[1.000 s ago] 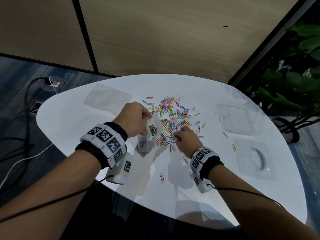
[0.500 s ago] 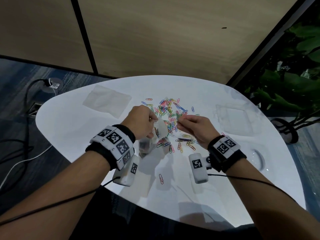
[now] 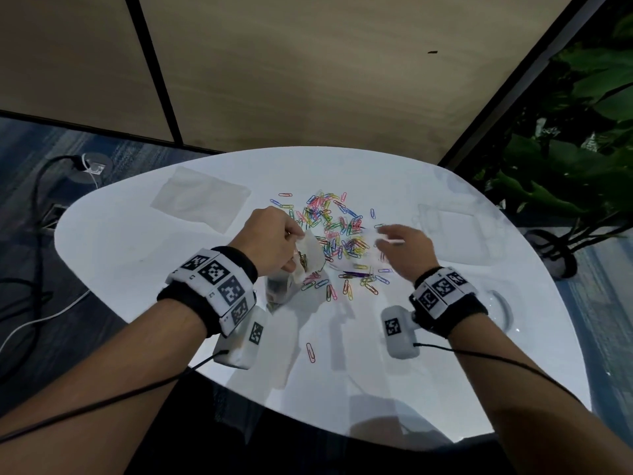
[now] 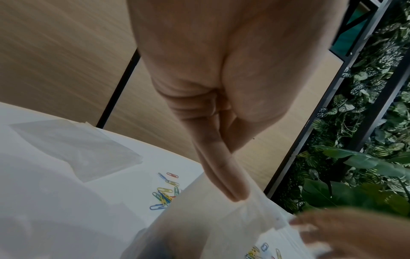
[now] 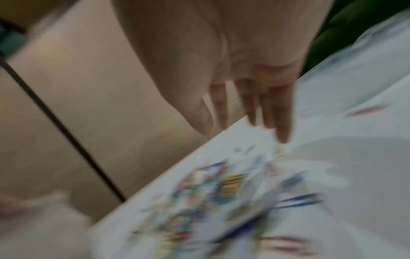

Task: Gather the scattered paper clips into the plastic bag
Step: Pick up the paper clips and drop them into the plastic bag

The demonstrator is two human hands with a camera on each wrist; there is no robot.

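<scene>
A heap of coloured paper clips (image 3: pixel 329 228) lies in the middle of the white table (image 3: pixel 137 255). My left hand (image 3: pixel 274 241) pinches the rim of a small clear plastic bag (image 3: pixel 310 257), which hangs open beside the heap with some clips inside. In the left wrist view the thumb and a finger (image 4: pixel 237 194) clamp the bag's edge (image 4: pixel 210 219). My right hand (image 3: pixel 400 248) hovers over the right side of the heap, blurred. Its fingers (image 5: pixel 281 112) are straight and spread, holding nothing. One stray red clip (image 3: pixel 310 352) lies nearer to me.
A spare flat plastic bag (image 3: pixel 200 200) lies at the back left. Clear plastic trays (image 3: pixel 452 234) (image 3: pixel 496 306) sit on the right of the table. Leafy plants (image 3: pixel 565 166) stand past the right edge. Cables (image 3: pixel 37 207) run over the floor on the left.
The right hand pinched clips from the table, lifted them to the bag's mouth, then swung right with its fingers spread. The left hand kept hold of the bag, lifting it slightly.
</scene>
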